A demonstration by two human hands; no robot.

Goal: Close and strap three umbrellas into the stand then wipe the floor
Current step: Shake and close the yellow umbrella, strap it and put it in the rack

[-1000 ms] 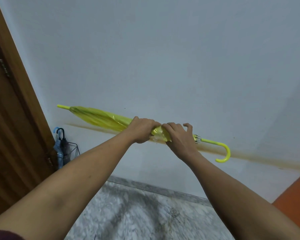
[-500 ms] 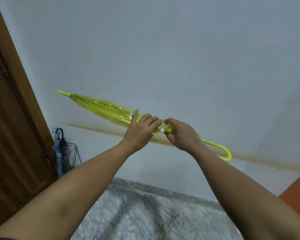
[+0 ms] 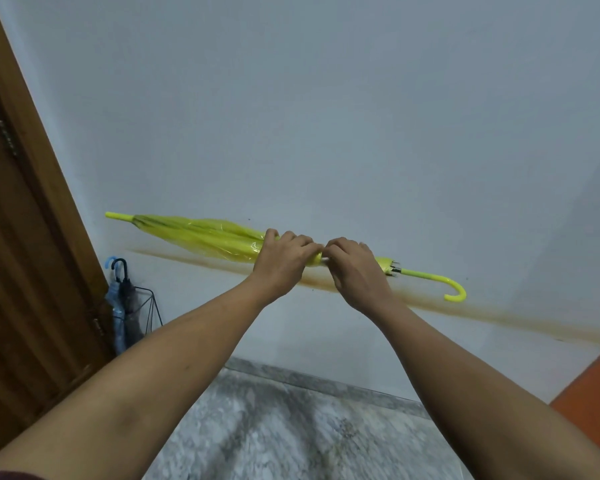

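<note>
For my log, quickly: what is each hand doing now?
Left hand: closed around the yellow umbrella.
Right hand: closed on the same umbrella.

Your body, as seen from your head camera:

- Left hand (image 3: 284, 258): bare, no ring, no glove, no watch at the wrist.
- Right hand (image 3: 355, 271): bare, likewise unadorned.
- Forearms: both uncovered from wrist to elbow.
- Sleeve (image 3: 11, 475): dark maroon cloth, only its edge showing, far below the left hand at your upper arm.
</note>
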